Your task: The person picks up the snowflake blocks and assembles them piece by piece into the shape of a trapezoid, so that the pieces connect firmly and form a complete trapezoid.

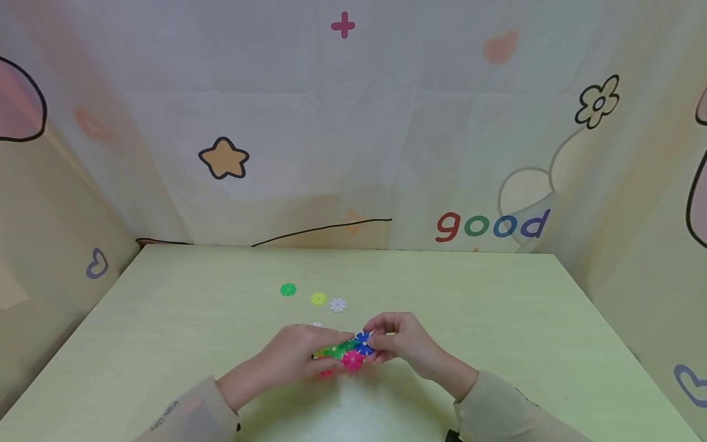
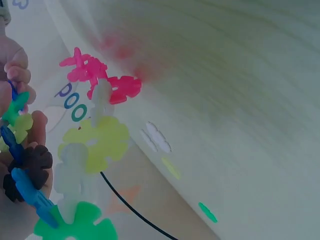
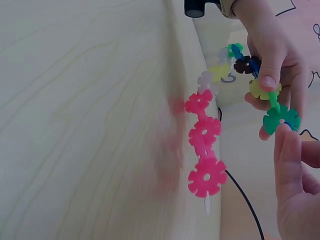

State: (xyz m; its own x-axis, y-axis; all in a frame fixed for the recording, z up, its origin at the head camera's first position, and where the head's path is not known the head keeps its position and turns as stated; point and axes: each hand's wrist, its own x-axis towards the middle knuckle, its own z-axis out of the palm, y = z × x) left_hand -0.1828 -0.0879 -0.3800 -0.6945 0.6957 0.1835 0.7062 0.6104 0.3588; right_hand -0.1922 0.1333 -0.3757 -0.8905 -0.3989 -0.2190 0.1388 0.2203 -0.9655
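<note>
While both forearms are reaching in over the pale counter (image 1: 497, 319), the left hand (image 1: 293, 350) is gripping a chain of flower-shaped discs (image 3: 204, 132), its thumb pressing on a yellow disc (image 3: 257, 91) and its fingers lying behind. Right hand (image 1: 402, 341) is pinching a blue disc (image 1: 361, 345) at one end, thumb against fingers; seen from the right wrist, those fingertips are covering most of that piece, with a green disc (image 3: 274, 119) sitting just beside them. Chain is running between the two hands, doubling back on itself: one arm is passing through the left hand with a black disc (image 3: 243, 65) partway along, the other is hanging free in pinks, ending in a white piece (image 3: 207, 206). Links are standing at angles to one another, slot into slot. Whether the lowest part is touching the counter, cannot tell. Beyond the hands, left of centre, loose pieces are lying flat and apart: a loose green disc (image 1: 288, 290) farthest left, then a loose yellow disc (image 1: 318, 298), with a loose white disc (image 1: 337, 305) near it. Another white piece (image 1: 317, 323) is showing only partly above the left hand. Behind, a printed cloth (image 1: 309, 123) is hanging, coloured lettering (image 1: 493, 226) reading "good" at lower right.
</note>
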